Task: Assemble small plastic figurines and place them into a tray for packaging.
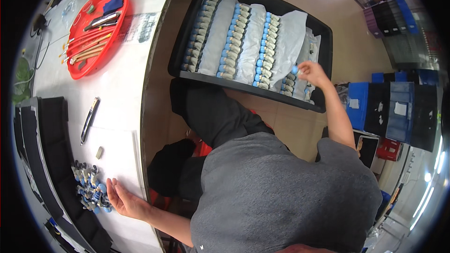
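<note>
My right hand (pixel 313 73) pinches a small figurine with a blue head (pixel 295 70) at the right side of a black crate (pixel 253 94). Inside the crate, several rows of similar blue-and-cream figurines (pixel 233 42) lie between strips of white paper (pixel 251 37). A loose sheet of this paper (pixel 289 37) stands partly raised beside my right hand. Over on the white table, my left hand (pixel 123 200) rests with its fingers stretched out. Its fingertips are beside a pile of blue, grey and white figurines (pixel 93 189); whether they touch is hard to tell.
A red tray (pixel 121 21) with brushes and tools sits at the table's far end. A dark cutter-like tool (pixel 90 120) and a small greyish block (pixel 99 152) lie on the table (pixel 117 98). Black bins (pixel 52 126) line its left edge. Blue and black crates (pixel 379 107) stand at right.
</note>
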Motion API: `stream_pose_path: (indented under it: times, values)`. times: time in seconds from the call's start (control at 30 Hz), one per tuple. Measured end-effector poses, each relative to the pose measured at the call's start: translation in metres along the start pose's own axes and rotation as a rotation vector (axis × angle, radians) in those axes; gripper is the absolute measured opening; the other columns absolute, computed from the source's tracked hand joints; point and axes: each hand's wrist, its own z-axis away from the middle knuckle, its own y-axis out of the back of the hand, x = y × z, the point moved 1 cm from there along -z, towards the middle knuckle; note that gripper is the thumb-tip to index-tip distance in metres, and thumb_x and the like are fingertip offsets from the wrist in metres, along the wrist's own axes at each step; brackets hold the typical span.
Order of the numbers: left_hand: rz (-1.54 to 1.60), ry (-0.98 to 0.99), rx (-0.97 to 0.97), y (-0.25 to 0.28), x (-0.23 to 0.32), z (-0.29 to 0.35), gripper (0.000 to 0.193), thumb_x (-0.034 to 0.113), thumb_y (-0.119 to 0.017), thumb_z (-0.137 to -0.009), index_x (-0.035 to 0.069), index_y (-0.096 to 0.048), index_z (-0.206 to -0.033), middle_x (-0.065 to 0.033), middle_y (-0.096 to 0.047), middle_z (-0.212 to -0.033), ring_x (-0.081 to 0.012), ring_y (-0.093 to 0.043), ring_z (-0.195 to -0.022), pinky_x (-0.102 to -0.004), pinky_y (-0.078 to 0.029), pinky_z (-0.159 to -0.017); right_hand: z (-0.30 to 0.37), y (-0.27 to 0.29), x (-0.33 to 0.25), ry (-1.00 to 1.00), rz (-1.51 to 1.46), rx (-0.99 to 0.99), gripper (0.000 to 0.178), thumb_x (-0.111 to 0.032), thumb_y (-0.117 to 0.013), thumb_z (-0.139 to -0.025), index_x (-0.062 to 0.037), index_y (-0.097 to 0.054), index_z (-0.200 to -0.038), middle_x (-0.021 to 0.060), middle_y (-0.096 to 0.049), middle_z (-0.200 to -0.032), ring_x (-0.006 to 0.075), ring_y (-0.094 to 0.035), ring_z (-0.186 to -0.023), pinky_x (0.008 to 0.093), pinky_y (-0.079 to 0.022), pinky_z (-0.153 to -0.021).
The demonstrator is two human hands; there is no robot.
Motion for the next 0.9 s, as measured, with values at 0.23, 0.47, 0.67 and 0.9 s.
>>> stream_pose_path:
  times: [0.23, 0.47, 0.67, 0.9]
  values:
    - [-0.019, -0.012, 0.003, 0.003, -0.002, 0.0, 0.024, -0.001, -0.047, -0.086, -0.008, -0.049, -0.109, -0.0145, -0.053, -0.112, -0.0187, -0.053, -0.101, -0.0263, -0.042, -0.091, 0.004, -0.068, 0.003, 0.056, 0.306, -0.141, 0.036, -0.006, -0.071, -0.054, 0.0007, -0.061, -0.088, 0.0096, -0.063, -0.081, 0.0166, -0.06, -0.074, 0.0283, -0.049, -0.066]
    - [-0.013, -0.01, -0.007, -0.002, -0.001, 0.001, 0.024, 0.0, -0.047, -0.086, -0.008, -0.049, -0.109, -0.0151, -0.053, -0.113, -0.0198, -0.053, -0.102, -0.0272, -0.042, -0.091, -0.007, -0.09, 0.01, 0.1, 0.164, -0.219, 0.032, -0.004, -0.067, -0.055, -0.0009, -0.06, -0.086, 0.0097, -0.063, -0.078, 0.0192, -0.06, -0.072, 0.0296, -0.047, -0.067]
    - [0.011, -0.01, 0.004, -0.007, -0.004, -0.005, 0.024, -0.001, -0.047, -0.086, -0.008, -0.049, -0.109, -0.0152, -0.053, -0.111, -0.0196, -0.052, -0.101, -0.0273, -0.041, -0.091, -0.023, -0.091, 0.017, 0.21, 0.368, -0.136, 0.034, -0.007, -0.063, -0.056, -0.0012, -0.058, -0.089, 0.0139, -0.062, -0.081, 0.0233, -0.058, -0.073, 0.0318, -0.046, -0.067]
    - [-0.147, -0.091, 0.069, -0.002, -0.002, -0.002, 0.019, -0.006, -0.053, -0.079, 0.0, -0.059, -0.096, -0.0114, -0.057, -0.104, -0.0168, -0.055, -0.092, -0.027, -0.044, -0.083, -0.029, -0.1, 0.021, 0.155, 0.576, -0.309, 0.035, -0.027, -0.055, -0.066, 0.0046, -0.063, -0.079, 0.0258, -0.06, -0.083, 0.0361, -0.06, -0.081, 0.0403, -0.047, -0.072]
